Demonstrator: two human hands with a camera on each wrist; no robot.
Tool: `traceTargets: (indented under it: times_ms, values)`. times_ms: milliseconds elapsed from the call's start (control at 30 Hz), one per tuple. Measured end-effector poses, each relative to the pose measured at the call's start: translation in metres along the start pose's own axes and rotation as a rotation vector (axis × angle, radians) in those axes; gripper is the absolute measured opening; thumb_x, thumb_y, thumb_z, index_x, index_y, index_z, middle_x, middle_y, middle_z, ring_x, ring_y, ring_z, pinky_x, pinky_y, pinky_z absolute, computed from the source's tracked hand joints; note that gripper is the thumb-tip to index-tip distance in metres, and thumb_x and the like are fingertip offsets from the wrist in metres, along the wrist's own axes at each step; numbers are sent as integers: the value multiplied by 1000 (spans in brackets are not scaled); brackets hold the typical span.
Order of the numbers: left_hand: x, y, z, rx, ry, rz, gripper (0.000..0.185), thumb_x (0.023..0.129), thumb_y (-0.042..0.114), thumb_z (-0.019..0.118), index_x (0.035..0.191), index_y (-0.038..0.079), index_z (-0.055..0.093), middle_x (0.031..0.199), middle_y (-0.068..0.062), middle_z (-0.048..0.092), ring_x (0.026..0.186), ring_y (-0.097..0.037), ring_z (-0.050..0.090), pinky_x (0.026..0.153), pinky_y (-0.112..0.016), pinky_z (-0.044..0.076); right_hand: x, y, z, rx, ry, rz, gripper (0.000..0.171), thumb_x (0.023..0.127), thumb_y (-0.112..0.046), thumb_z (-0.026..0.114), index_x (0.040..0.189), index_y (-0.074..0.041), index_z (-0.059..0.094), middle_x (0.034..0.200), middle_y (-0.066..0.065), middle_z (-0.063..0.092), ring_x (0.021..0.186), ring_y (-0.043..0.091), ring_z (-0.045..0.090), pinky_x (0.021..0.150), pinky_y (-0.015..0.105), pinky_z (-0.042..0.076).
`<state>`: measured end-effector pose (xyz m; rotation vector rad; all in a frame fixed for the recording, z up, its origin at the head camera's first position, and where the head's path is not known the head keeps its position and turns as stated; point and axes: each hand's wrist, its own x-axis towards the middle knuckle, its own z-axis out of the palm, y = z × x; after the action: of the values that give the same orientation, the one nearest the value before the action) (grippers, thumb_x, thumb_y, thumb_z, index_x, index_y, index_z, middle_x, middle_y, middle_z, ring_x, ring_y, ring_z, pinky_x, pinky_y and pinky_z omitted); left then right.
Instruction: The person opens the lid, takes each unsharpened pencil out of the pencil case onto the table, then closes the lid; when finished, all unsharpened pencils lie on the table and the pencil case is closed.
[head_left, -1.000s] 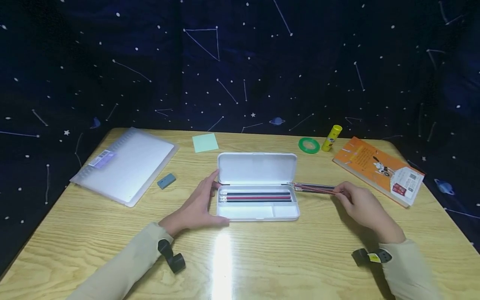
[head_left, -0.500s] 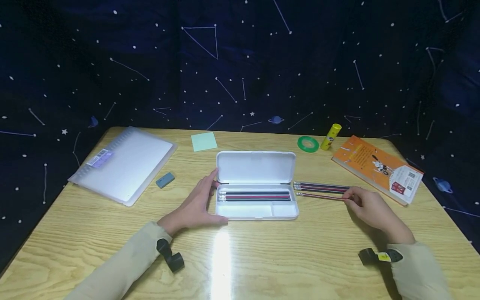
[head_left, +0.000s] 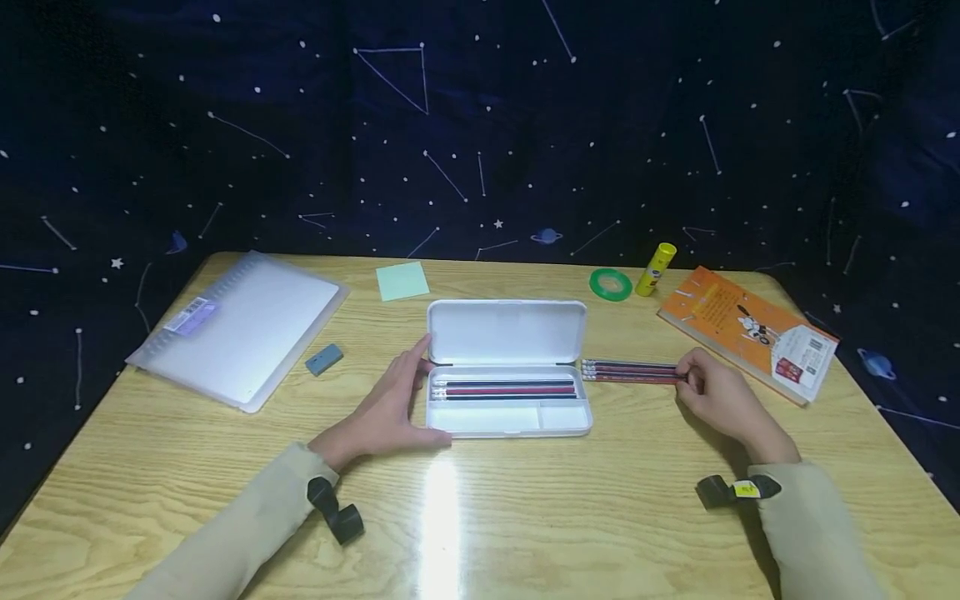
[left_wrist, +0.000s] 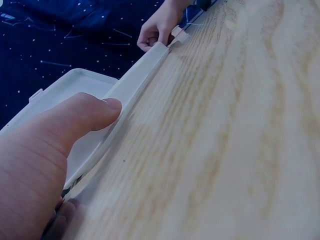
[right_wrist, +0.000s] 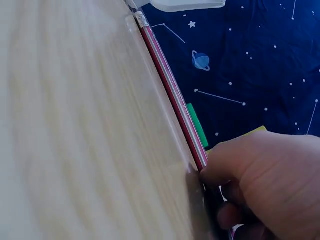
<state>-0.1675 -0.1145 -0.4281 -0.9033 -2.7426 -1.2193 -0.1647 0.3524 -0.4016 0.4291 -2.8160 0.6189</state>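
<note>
A white pencil case point(head_left: 480, 419) lies open in the middle of the wooden table, lid point(head_left: 506, 332) tipped back, with a few red and black pencils point(head_left: 506, 389) in its long compartment. My left hand point(head_left: 390, 408) rests against the case's left end with fingers straight, and its thumb point(left_wrist: 90, 115) lies along the case's wall point(left_wrist: 135, 85). To the right of the case, a small bunch of red and black pencils point(head_left: 630, 372) lies on the table. My right hand point(head_left: 708, 392) pinches their far ends, with fingers curled over the bunch point(right_wrist: 170, 85).
A clear folder point(head_left: 240, 329) lies at the back left, with a blue eraser point(head_left: 324, 359) and a green sticky note point(head_left: 402, 281) near it. A green tape roll point(head_left: 610, 284), a yellow glue stick point(head_left: 655, 269) and an orange book point(head_left: 746, 329) lie at the back right.
My right hand has drawn the loose pencils away from the case's hinge corner. It spread them on the table, then gathered them into a tight bunch. My left hand has not moved.
</note>
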Motion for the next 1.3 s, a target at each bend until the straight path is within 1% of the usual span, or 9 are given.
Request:
traceTargets:
  times_ms: [233, 400, 633, 733, 867, 967, 1100, 1267, 1300]
  values:
    - [-1, 0, -1, -2, 7, -6, 133, 58, 43, 87, 155, 13, 3, 127, -8, 46, 105, -18, 45, 92, -37, 44, 18, -16, -4, -14, -45, -1, 17, 77, 6, 59, 91, -3, 55, 65, 0, 43, 56, 6, 34, 51, 23, 28]
    - [-1, 1, 1, -5, 1, 2, 133, 57, 44, 88, 155, 12, 3, 127, -8, 47, 106, -18, 46, 93, -37, 45, 32, -38, -2, 46, -78, -32, 17, 78, 6, 58, 89, -7, 62, 63, -2, 43, 55, 7, 36, 49, 24, 30]
    - [0, 1, 1, 1, 8, 14, 132, 58, 44, 88, 155, 12, 3, 128, -8, 46, 105, -18, 46, 92, -37, 44, 46, -76, 7, 182, -206, -108, 21, 73, 7, 58, 82, -11, 65, 58, -6, 40, 54, 7, 39, 51, 22, 33]
    - [0, 1, 1, 7, 11, 14, 132, 59, 44, 88, 155, 12, 3, 127, -9, 46, 103, -18, 45, 91, -36, 44, 54, -94, 15, 213, -280, -118, 15, 80, 1, 61, 86, -11, 68, 60, -6, 41, 57, 9, 41, 54, 23, 34]
    - [-1, 0, 1, 7, 13, 14, 132, 59, 44, 88, 155, 11, 4, 127, -9, 46, 102, -18, 45, 90, -35, 44, 63, -115, 28, 184, -371, -115, 5, 89, -13, 66, 92, -14, 70, 61, -6, 44, 60, 11, 44, 56, 23, 35]
    - [-1, -1, 1, 6, 14, 16, 131, 59, 44, 88, 155, 11, 4, 127, -9, 46, 103, -18, 45, 91, -35, 44, 69, -127, 37, 168, -413, -130, 7, 90, -20, 67, 91, -15, 72, 61, -7, 49, 61, 11, 45, 57, 22, 37]
    - [-1, -1, 1, -1, 13, 20, 131, 59, 43, 87, 155, 10, 4, 127, -9, 47, 102, -18, 45, 90, -35, 44, 73, -136, 47, 178, -435, -176, 11, 89, -18, 68, 96, -13, 75, 59, -8, 51, 57, 9, 43, 56, 22, 36]
    - [-2, -1, 1, 9, 17, 25, 131, 59, 45, 87, 155, 11, 4, 127, -8, 47, 101, -17, 45, 89, -34, 44, 75, -145, 56, 127, -421, -223, 22, 88, -18, 70, 107, -11, 75, 52, -9, 40, 48, 5, 34, 51, 20, 31]
    - [-2, -2, 1, 13, 18, 23, 131, 59, 45, 87, 155, 11, 4, 126, -8, 47, 101, -17, 45, 89, -34, 44, 75, -147, 57, 113, -421, -226, 22, 87, -19, 70, 108, -11, 75, 51, -9, 40, 48, 5, 33, 50, 20, 31]
